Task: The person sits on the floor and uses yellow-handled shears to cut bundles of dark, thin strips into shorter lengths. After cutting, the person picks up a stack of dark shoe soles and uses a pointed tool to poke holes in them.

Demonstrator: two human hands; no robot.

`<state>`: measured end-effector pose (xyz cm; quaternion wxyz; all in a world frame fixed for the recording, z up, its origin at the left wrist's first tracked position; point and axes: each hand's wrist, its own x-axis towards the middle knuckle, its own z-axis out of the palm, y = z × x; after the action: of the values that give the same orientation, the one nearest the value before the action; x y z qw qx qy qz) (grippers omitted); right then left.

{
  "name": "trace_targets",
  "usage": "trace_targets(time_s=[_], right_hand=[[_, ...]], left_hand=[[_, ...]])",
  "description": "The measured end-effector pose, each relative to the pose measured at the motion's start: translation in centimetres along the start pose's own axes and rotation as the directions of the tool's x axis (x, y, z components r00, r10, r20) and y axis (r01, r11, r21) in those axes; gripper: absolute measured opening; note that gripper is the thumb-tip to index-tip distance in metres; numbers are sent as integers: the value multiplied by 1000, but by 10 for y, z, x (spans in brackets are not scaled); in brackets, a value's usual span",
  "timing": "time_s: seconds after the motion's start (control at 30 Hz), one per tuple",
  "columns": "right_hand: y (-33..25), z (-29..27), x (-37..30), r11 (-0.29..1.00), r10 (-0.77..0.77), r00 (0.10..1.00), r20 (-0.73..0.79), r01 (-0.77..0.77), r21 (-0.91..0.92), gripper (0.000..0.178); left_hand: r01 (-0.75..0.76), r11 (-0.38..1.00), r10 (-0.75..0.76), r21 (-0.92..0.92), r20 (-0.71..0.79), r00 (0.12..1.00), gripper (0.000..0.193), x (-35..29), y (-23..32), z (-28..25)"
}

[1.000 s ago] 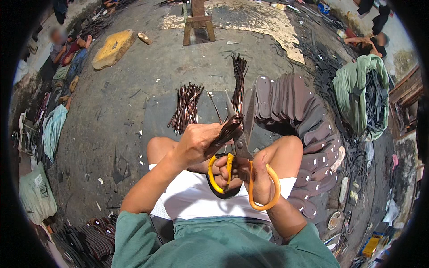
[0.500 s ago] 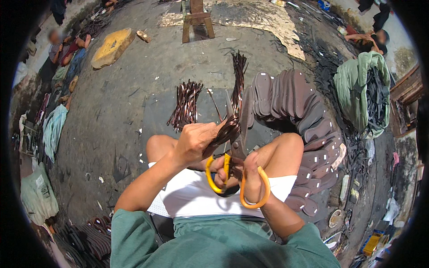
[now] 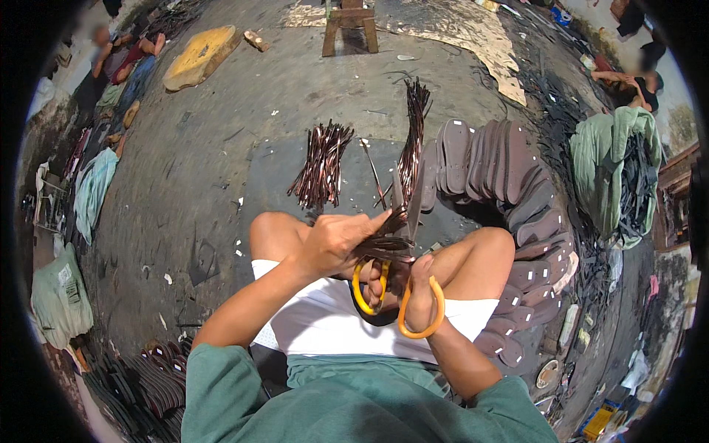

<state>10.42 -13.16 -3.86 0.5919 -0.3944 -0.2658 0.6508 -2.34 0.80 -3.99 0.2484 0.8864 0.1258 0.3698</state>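
Observation:
My left hand (image 3: 332, 240) is closed on a bundle of thin, dark brown shiny strips (image 3: 390, 245). The bundle's ends fan out to the right, across the scissors near their pivot. My right hand (image 3: 421, 299) grips large scissors (image 3: 437, 314) by their yellow and orange loops, the blades parted and pointing away from me. Whether the blades touch the strips I cannot tell. Beyond my hands, a short bundle of brown strips (image 3: 323, 164) and a longer, narrower bundle (image 3: 414, 129) lie on a dark mat (image 3: 269, 173). A loose strip (image 3: 371, 166) lies between them.
Brown sandal soles (image 3: 509, 166) curve in a row round my right knee. To the right stands a green sack (image 3: 594, 159) of black scraps. A wooden stool (image 3: 350, 29) and a yellow-topped slab (image 3: 201, 57) are farther off. People sit at both far sides.
The bundle in my left hand has turned, its ends now spreading toward the right over the scissors. My right hand keeps its grip. The whole view has shifted slightly.

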Motion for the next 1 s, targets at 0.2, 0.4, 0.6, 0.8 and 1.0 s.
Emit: trace_targets(time_s=[0.2, 0.4, 0.6, 0.8, 1.0], right_hand=[[24, -32, 13, 999, 55, 987, -153, -54, 11, 66], [31, -75, 106, 406, -94, 953, -288, -227, -885, 47], [106, -129, 151, 53, 14, 999, -37, -37, -998, 34], [83, -119, 221, -22, -179, 982, -66, -71, -997, 26], [108, -158, 300, -19, -120, 949, -293, -297, -955, 30]], left_hand=[[87, 996, -87, 27, -30, 996, 76, 1, -32, -2], [792, 484, -872, -372, -134, 470, 24, 23, -146, -29], [852, 225, -960, -473, 41, 276, 23, 11, -271, 1], [978, 102, -983, 185, -130, 127, 101, -36, -311, 50], [941, 183, -949, 286, -200, 245, 90, -10, -291, 92]])
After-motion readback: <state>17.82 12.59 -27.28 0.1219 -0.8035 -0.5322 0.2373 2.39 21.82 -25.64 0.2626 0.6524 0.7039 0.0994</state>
